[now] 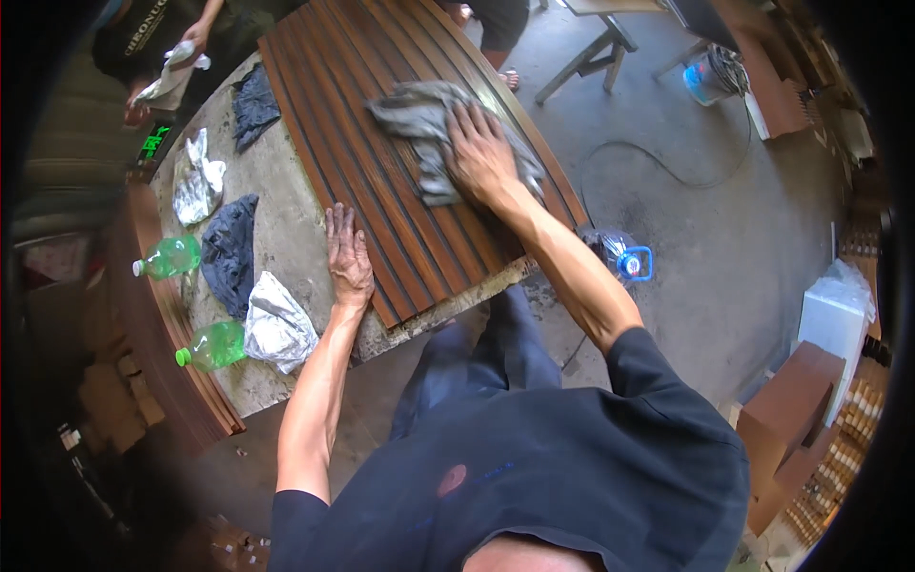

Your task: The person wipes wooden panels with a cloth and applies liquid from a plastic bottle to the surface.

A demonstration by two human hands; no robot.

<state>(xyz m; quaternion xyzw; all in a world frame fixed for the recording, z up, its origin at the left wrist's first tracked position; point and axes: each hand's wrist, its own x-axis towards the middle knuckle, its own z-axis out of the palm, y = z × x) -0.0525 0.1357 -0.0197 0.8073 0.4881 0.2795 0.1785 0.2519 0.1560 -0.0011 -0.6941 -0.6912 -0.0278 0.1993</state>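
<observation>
A brown wooden panel [334, 114] with dark lengthwise grooves lies on a worn grey table [303, 224]. My right hand [479, 157] presses a crumpled grey rag [419, 112] against the panel's right half, its fingers curled over the cloth. The rag spreads out on both sides of the hand and hides the slats beneath. At the panel's left edge, near its close corner, my left hand [349, 262] lies flat with fingers stretched out, holding nothing. Dark smudges show on those fingers.
Left on the table are two green-liquid bottles [217, 345] [173, 256], dark cloths [230, 255] and white crumpled bags [278, 324]. Another person's hand [196, 36] holds a white cloth at far left. A blue-handled clear jug [624, 255] and a cable [667, 174] are on the floor.
</observation>
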